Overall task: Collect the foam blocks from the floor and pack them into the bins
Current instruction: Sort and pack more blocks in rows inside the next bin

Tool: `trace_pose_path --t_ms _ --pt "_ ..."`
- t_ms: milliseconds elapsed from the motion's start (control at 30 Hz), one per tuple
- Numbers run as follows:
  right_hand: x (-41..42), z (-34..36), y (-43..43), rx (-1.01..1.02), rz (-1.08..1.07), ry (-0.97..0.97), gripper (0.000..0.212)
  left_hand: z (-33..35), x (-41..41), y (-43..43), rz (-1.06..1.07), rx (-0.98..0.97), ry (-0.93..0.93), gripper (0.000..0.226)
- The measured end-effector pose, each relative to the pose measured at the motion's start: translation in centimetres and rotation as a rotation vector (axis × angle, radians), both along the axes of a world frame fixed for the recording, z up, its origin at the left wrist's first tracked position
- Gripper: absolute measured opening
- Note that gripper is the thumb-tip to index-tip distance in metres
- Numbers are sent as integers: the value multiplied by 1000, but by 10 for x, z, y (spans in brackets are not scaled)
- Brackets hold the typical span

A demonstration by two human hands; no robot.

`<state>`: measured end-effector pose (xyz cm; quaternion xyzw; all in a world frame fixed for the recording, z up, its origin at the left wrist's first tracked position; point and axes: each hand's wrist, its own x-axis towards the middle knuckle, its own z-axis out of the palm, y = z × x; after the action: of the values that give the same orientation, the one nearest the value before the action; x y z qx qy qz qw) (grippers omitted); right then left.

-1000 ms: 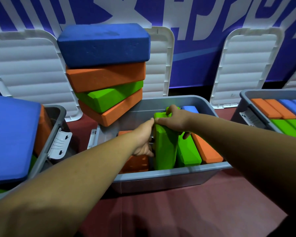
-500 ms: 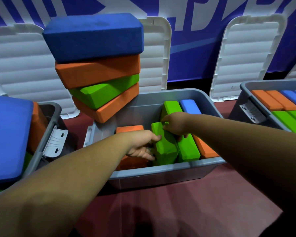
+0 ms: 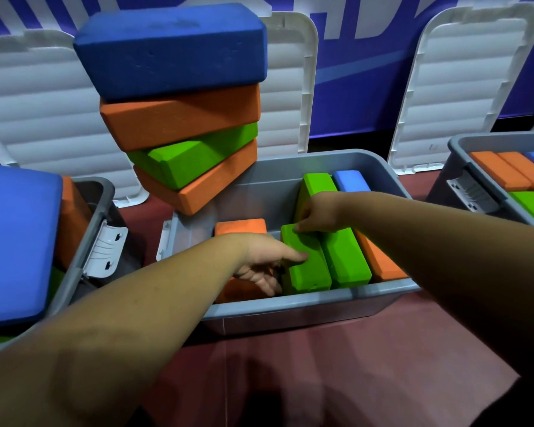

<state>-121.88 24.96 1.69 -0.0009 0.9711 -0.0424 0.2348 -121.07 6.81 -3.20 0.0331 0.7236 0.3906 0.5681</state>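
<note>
Packing in progress: a person's left hand (image 3: 269, 263) pinches a green block (image 3: 305, 266), thumb on top and fingers down its left side. The right hand (image 3: 318, 214) sets bent fingers on the block's far end; whether it grips or only presses cannot be told. The block lies inside the bin (image 3: 290, 306), near its front wall and tight against a second green block (image 3: 346, 260) on its right. An orange block (image 3: 240, 226) sits to its left.

The step looks like seating the block. Even downward pressure at both ends should keep the foam square, and the left fingers should leave the gap first. Both forearms reach forward and down over the bin's front wall, the right one from the bin's right side.

A leaning stack (image 3: 179, 118) of four blocks perches at the bin's rear left corner, and a knock to the bin could tip it.
</note>
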Motion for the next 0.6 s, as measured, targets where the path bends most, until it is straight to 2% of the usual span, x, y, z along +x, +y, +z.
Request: trace_pose_path --t_ms 67,133,200,267,400,500,600 --pt "0 -3 -1 56 26 75 54 5 10 1 -88 -3 9 48" --pt "1 -4 -4 82 53 127 55 6 17 3 -94 15 81 36" --pt "4 -5 -7 24 53 104 51 6 20 5 -30 101 46 24" --pt "8 -5 -12 -13 73 66 49 4 21 5 20 169 -3 21" --pt "5 0 -24 39 77 1 54 12 21 -2 -9 171 -4 17" --pt "0 0 -28 54 76 -2 53 18 15 -6 -74 105 7 19" --pt "-8 -1 -34 81 66 33 53 19 3 -13 -104 -35 160 41"
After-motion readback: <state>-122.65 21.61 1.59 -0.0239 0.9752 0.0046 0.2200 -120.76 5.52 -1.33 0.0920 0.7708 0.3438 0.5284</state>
